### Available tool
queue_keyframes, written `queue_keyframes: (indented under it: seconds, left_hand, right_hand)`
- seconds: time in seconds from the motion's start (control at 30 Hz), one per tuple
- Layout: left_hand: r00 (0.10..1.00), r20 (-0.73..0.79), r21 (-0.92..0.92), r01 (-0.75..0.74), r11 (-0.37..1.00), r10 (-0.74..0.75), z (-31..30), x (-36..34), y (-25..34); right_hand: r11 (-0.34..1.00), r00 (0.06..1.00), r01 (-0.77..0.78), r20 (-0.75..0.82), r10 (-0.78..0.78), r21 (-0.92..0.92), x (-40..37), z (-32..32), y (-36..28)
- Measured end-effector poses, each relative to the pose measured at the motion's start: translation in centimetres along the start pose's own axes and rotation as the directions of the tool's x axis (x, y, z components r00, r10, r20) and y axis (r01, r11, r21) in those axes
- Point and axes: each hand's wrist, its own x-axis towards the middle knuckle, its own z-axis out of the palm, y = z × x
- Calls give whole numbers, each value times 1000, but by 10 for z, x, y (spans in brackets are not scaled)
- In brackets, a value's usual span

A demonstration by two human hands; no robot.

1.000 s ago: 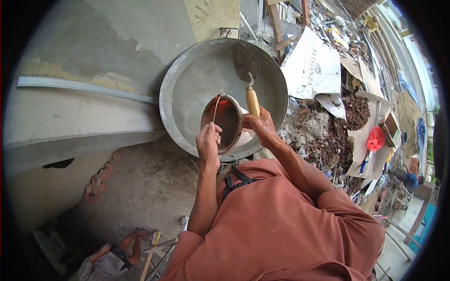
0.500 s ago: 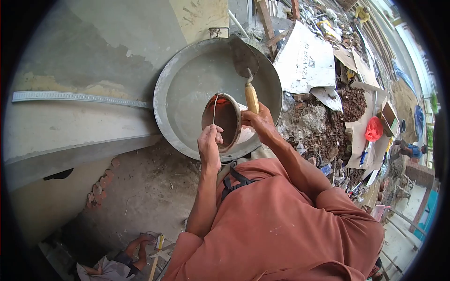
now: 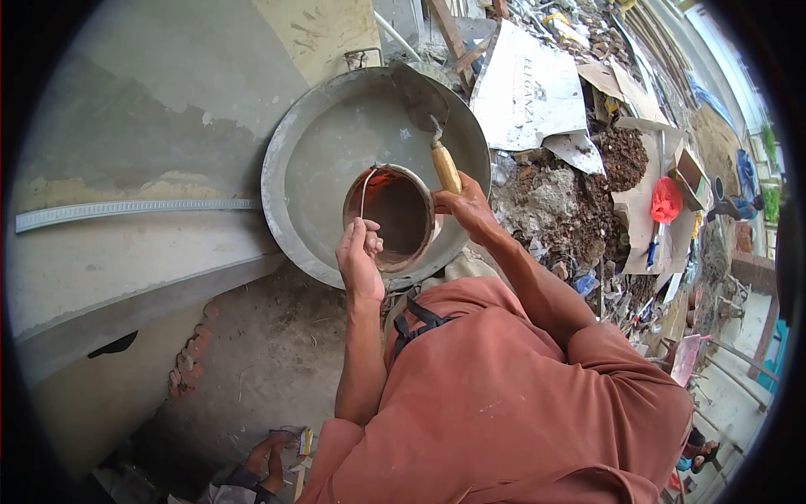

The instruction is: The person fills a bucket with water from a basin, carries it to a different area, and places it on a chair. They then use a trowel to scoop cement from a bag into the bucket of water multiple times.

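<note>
My left hand [image 3: 361, 252] is closed on the thin wire handle of a small cement-coated bucket [image 3: 410, 262], whose inner wall shows orange-red near the handle. The bucket's mouth faces up toward me, over a wide round metal basin [image 3: 275, 181] with grey, wet-looking contents. In my right hand [image 3: 470, 208] is a trowel [image 3: 447, 168], gripped by its wooden handle. Its grey-smeared blade points away over the basin's far edge. The fingers of this hand are right at the bucket's right rim.
A long pale perforated strip [image 3: 134, 213] lies along the ledge at left. Rubble [image 3: 571, 210], a white printed sheet [image 3: 529, 92] and a red plastic bag [image 3: 666, 200] are on the right. Another person's arm [image 3: 273, 462] shows at the bottom left, near broken bricks [image 3: 191, 357].
The bucket has turned so its mouth faces me more fully and looks rounder. Both hands keep their holds. The whole view has shifted, moving the scene slightly left.
</note>
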Motion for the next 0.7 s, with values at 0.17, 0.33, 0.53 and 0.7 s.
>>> queue_keyframes:
  seconds: [0.17,0.33,0.53,0.7]
  left_hand:
    - [999,0,-80,51,996,-51,20,4,16]
    - [996,45,-88,84,993,-81,23,15,18]
    - [997,-16,-184,73,980,-77,24,24,37]
    - [994,30,-264,110,958,-106,13,27,42]
  right_hand:
    - [1000,998,-1,63,2,-15,0,-43,14]
    - [837,994,111,58,-94,-536,-29,-82,23]
    - [467,924,383,339,-178,-797,-78,-99,48]
    - [450,952,276,176,-251,-849,-72,-104,105]
